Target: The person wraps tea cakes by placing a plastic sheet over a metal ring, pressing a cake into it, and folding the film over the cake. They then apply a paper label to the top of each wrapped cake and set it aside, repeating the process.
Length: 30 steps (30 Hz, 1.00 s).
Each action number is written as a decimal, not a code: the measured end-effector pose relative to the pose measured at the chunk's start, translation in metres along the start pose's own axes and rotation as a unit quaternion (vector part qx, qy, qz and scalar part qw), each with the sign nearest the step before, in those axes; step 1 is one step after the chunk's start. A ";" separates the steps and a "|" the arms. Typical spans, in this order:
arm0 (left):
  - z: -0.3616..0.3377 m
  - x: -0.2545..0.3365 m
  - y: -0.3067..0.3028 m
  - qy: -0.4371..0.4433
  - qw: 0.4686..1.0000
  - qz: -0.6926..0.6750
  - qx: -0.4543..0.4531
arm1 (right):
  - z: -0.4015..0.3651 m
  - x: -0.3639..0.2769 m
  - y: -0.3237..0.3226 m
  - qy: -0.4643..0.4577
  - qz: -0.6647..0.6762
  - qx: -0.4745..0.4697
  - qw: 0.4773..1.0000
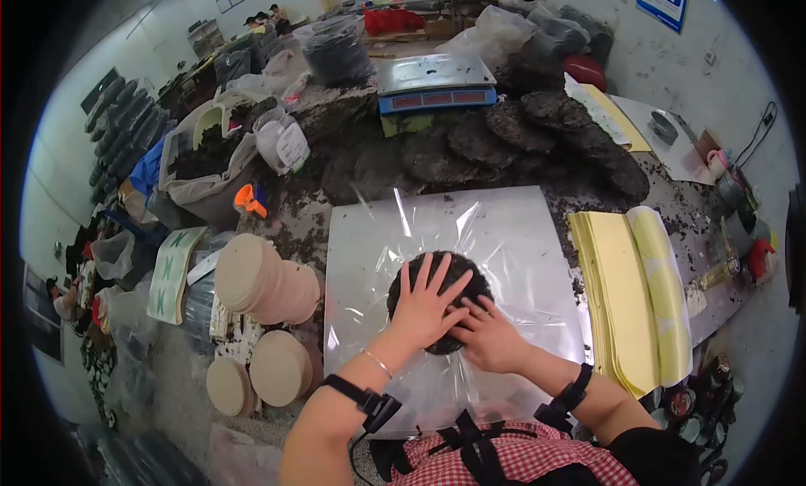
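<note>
A dark, round, crumbly-looking cake (473, 278) lies on a sheet of clear plastic film (512, 255) over a shiny metal plate (361, 226). My left hand (426, 308) rests flat on top of the cake with its fingers spread. From the right, my right hand (494, 339) lies against the cake's lower right edge, fingers stretched out and partly overlapping the left thumb. Between them the hands cover much of the cake. Neither hand grips anything.
Stacks of round tan discs (252, 276) stand on the left, near an orange scoop (250, 201) and a clear jar (281, 140). Behind the plate, dark round cakes (478, 142) overlap before a blue scale (437, 83). Folded yellow sheets (617, 293) lie to the right.
</note>
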<state>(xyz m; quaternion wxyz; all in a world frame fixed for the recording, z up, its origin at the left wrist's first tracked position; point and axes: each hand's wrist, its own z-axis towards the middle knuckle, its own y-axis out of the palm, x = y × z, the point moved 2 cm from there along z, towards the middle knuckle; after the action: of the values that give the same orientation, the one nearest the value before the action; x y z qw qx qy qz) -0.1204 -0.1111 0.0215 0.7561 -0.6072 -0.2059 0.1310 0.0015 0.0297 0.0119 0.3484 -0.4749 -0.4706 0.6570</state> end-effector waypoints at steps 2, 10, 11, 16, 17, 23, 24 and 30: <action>0.007 -0.007 0.025 0.003 0.998 0.048 -0.033 | 0.008 0.001 0.004 -0.002 0.065 -0.069 0.995; 0.006 -0.016 0.066 -0.019 0.995 0.008 -0.097 | -0.007 0.000 0.011 0.069 -0.039 0.090 0.993; 0.008 -0.019 0.069 -0.017 0.993 -0.002 -0.115 | -0.006 -0.003 0.015 0.079 -0.039 0.086 0.992; 0.011 -0.019 0.072 -0.047 0.975 -0.087 -0.200 | 0.003 -0.002 0.015 0.087 -0.046 0.064 0.993; 0.013 -0.017 0.064 -0.063 0.971 -0.118 -0.196 | 0.003 -0.003 0.011 0.093 -0.007 0.065 0.994; 0.012 0.009 0.066 -0.106 0.971 -0.086 -0.196 | 0.033 0.102 -0.057 0.203 0.195 0.270 0.921; 0.010 0.010 0.069 -0.107 0.970 -0.085 -0.199 | 0.046 0.122 -0.062 0.240 0.105 0.332 0.906; 0.013 0.010 0.073 -0.107 0.971 -0.048 -0.207 | 0.105 0.175 0.029 0.245 -0.132 -0.041 0.960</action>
<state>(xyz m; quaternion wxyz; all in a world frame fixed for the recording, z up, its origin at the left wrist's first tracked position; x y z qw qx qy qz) -0.1142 -0.0787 -0.0453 0.5927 -0.7228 -0.3368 0.1131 -0.1520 0.1483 -0.0565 0.5163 -0.5692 -0.4561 0.4489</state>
